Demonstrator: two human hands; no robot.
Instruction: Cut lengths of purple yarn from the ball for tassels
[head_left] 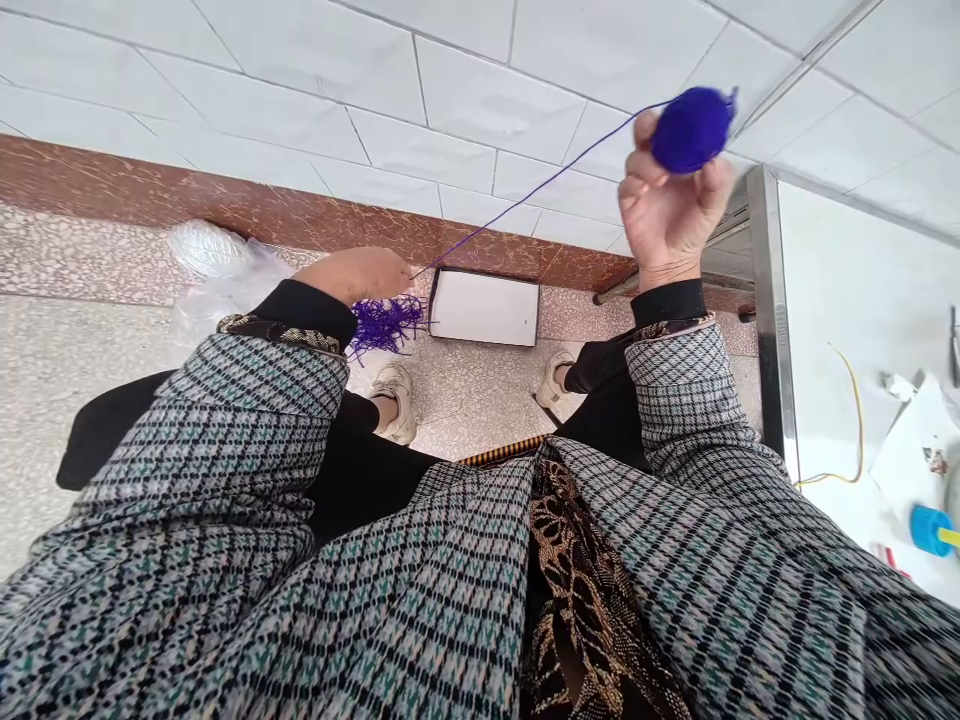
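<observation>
High on the right, my right hand point(671, 205) is closed around a purple ball of yarn point(694, 130), fingers and thumb on its underside. A taut strand of yarn point(525, 197) slants down from the ball to my left hand point(360, 275). That hand is pinched on the strand, its fingertips mostly turned away. Just below it is a loose bunch of short, tangled purple yarn ends point(386, 325); whether the hand also touches them I cannot tell.
A shallow white box point(485, 307) with dark edges lies on the floor between my feet, by the tiled wall point(450, 100). Clear plastic bags point(214, 265) sit at left. At right, a white table point(832, 300) holds a yellow cord point(859, 420) and a blue cap point(930, 528).
</observation>
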